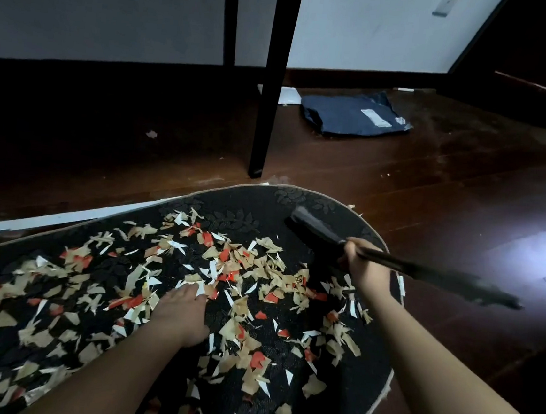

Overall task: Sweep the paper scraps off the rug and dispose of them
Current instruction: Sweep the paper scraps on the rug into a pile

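Note:
A black patterned rug [365,379] with a rounded far end covers the lower part of the head view. Tan, white and red paper scraps [249,264] lie scattered thickly over it. My left hand [181,311] rests flat on the rug among the scraps, fingers straight. My right hand [364,265] grips a dark hand broom [316,231] near the rug's far right edge. One dark end of the broom is over the rug, and the other end [464,285] stretches right over the floor, blurred.
Dark wooden floor [400,185] surrounds the rug. Two black furniture legs [268,106] stand just beyond the rug's far end. A dark blue plastic mailer bag [354,114] lies by the white wall. A white strip [64,216] runs along the rug's left edge. A few stray scraps [152,134] dot the floor.

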`<action>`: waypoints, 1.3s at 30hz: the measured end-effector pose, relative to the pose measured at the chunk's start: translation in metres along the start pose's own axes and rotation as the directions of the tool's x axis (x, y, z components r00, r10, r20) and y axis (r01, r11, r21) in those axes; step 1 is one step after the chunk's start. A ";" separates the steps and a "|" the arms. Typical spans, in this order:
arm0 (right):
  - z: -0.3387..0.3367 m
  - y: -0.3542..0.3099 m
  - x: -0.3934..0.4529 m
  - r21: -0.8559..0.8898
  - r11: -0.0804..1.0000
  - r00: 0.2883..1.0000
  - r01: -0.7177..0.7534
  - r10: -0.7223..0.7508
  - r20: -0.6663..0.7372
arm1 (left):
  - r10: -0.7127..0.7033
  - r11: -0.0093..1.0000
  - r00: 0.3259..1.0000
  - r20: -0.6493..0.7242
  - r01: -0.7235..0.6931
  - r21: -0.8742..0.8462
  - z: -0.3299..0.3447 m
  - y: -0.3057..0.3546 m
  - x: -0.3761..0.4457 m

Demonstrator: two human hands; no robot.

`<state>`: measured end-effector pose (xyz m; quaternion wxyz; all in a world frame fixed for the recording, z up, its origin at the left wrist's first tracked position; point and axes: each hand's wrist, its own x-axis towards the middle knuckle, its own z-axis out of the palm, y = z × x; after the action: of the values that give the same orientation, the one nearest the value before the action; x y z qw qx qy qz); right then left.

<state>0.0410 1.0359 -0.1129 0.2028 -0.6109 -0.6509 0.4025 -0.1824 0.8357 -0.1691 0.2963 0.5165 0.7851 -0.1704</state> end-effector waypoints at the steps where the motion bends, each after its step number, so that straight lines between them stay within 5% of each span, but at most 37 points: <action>1: 0.003 0.000 -0.004 0.039 0.999 1.000 0.004 -0.004 0.011 | -0.001 1.000 1.000 0.002 0.001 0.000 0.001 0.001 0.000; 7: -0.025 -0.014 -0.011 0.178 0.982 0.994 0.058 -0.074 0.084 | 0.030 1.000 0.999 -0.017 -0.030 0.003 -0.003 0.005 -0.004; 11: -0.039 -0.007 0.007 0.112 0.987 0.991 0.114 -0.105 -0.088 | 0.029 1.000 0.999 -0.014 -0.029 0.003 -0.006 0.002 -0.005; 16: -0.046 0.019 0.008 0.037 0.996 0.968 -0.081 0.088 -0.234 | 0.017 1.000 1.000 -0.002 -0.017 0.001 -0.006 0.000 -0.006; 28: -0.031 0.006 -0.048 0.284 0.957 0.990 -0.063 0.097 -0.107 | 0.016 1.000 1.000 -0.004 -0.016 -0.020 -0.014 0.020 -0.043; 35: -0.062 0.022 -0.066 0.154 0.969 0.908 -0.195 0.237 -0.345 | 0.023 1.000 1.000 0.000 -0.023 0.010 -0.009 0.017 -0.062; 39: -0.044 0.028 -0.074 0.062 0.963 0.913 -0.263 0.269 -0.308 | 0.013 1.000 1.000 0.023 -0.013 0.006 -0.001 0.013 -0.063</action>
<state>0.1048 0.9752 -0.0910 0.2526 -0.7479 -0.5173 0.3305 -0.1526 0.7967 -0.1271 0.3051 0.5202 0.7778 -0.1769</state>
